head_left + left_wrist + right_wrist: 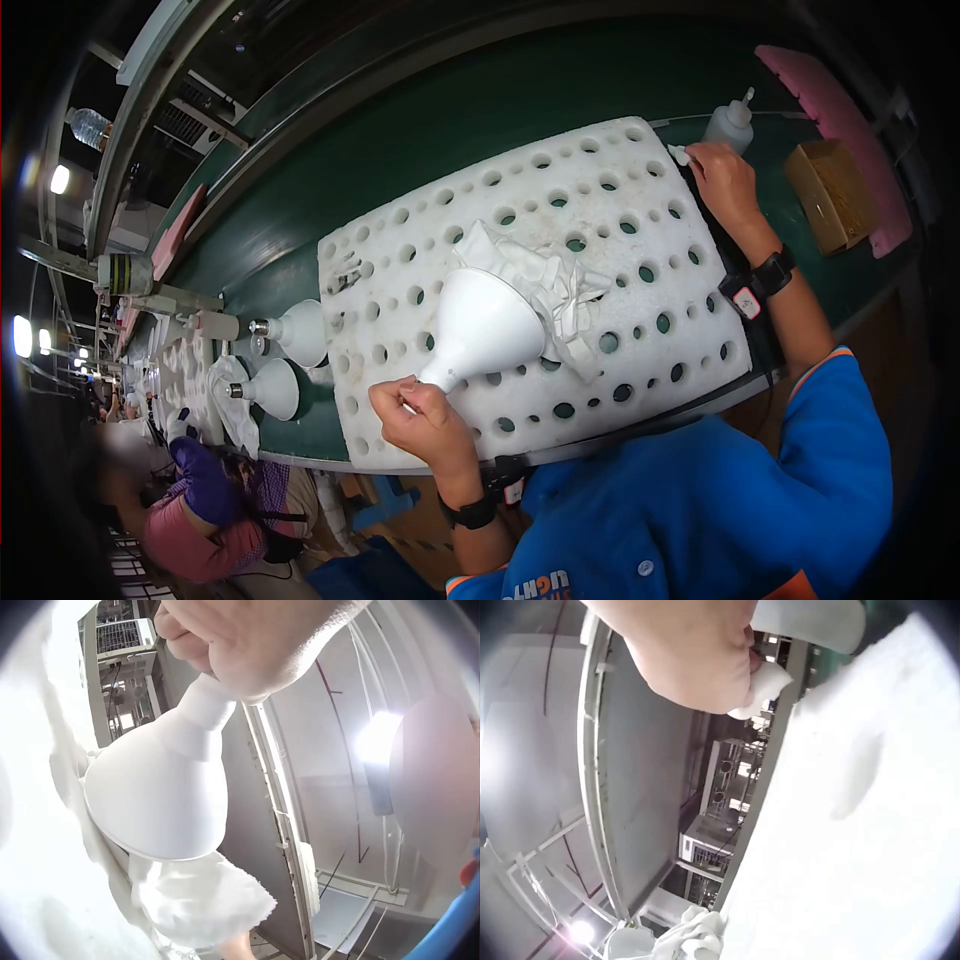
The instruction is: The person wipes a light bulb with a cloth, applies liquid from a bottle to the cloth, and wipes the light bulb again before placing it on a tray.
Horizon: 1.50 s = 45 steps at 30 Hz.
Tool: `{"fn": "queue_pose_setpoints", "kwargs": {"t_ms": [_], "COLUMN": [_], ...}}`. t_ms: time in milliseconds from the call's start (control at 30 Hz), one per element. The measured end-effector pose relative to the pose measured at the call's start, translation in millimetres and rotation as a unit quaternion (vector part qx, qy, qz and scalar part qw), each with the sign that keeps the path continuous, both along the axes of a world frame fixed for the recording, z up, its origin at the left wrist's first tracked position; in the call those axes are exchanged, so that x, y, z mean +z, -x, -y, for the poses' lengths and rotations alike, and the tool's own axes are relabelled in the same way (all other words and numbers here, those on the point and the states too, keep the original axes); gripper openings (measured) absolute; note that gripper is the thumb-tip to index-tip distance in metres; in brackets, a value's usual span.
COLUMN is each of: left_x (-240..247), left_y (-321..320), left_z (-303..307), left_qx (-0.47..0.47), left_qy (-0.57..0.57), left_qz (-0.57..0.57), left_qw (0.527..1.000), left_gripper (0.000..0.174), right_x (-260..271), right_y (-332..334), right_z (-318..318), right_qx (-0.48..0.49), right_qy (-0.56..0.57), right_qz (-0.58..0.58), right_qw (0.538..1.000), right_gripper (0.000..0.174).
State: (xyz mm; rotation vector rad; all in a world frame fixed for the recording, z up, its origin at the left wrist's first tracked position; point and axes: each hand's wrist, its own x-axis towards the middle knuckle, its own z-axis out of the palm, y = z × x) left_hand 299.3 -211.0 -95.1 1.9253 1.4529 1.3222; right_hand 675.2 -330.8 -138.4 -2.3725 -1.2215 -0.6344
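Observation:
A white cone-shaped lamp (487, 325) lies tilted over the white foam board (385, 225), its wide end against a crumpled white cloth (560, 290). My left hand (428, 425) grips the lamp's narrow neck; the left wrist view shows the hand (240, 641) curled at the neck of the lamp (161, 784). At the board's far right corner my right hand (728, 185) pinches a small white piece (680, 155). In the right wrist view that hand (694, 656) holds the white piece (765, 690) between its fingers.
A white bottle (730, 128), an open cardboard box (832, 197) and a pink foam strip (840, 120) are at the right. Left of the board lie two more lamps (303, 333) on the green table (290, 240). Another person (200, 520) sits at lower left.

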Motion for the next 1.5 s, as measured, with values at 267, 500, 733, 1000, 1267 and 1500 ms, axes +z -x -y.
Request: {"fn": "queue_pose_setpoints", "kwargs": {"t_ms": [267, 500, 733, 1000, 1267, 1500], "left_x": [1.6, 2.2, -7.3, -26.4, -19.7, -15.6], "left_y": [0.5, -2.1, -4.8, -4.1, -25.8, -25.8], "left_z": [0.3, 0.9, -1.7, -9.4, -13.3, -26.0], "left_qx": [0.01, 0.01, 0.007, -0.06, -0.028, -0.021], "left_qy": [0.003, 0.002, -0.034, -0.021, -0.009, -0.006], "left_qz": [-0.015, -0.013, 0.013, 0.024, 0.028, 0.03], "left_qw": [1.0, 1.0, 0.999, 0.998, 0.999, 0.999], "left_gripper": [0.016, 0.016, 0.012, 0.016, 0.017, 0.018], "right_x": [-8.4, 56.5, 16.0, 69.3, 56.2, 15.3], "right_y": [-9.4, 96.0, 149.7, 131.0, 166.4, 160.1], "right_z": [12.2, -10.3, -81.6, -102.9, -87.7, -11.6], "right_qx": [0.08, 0.273, 0.499, 0.385, 0.475, 0.501], "right_qy": [0.113, 0.036, 0.079, -0.116, -0.11, 0.02], "right_qz": [-0.084, -0.144, -0.215, -0.29, -0.197, -0.217], "right_qw": [0.987, 0.95, 0.836, 0.868, 0.85, 0.837], "right_gripper": [0.011, 0.03, 0.037, 0.028, 0.031, 0.016]}}
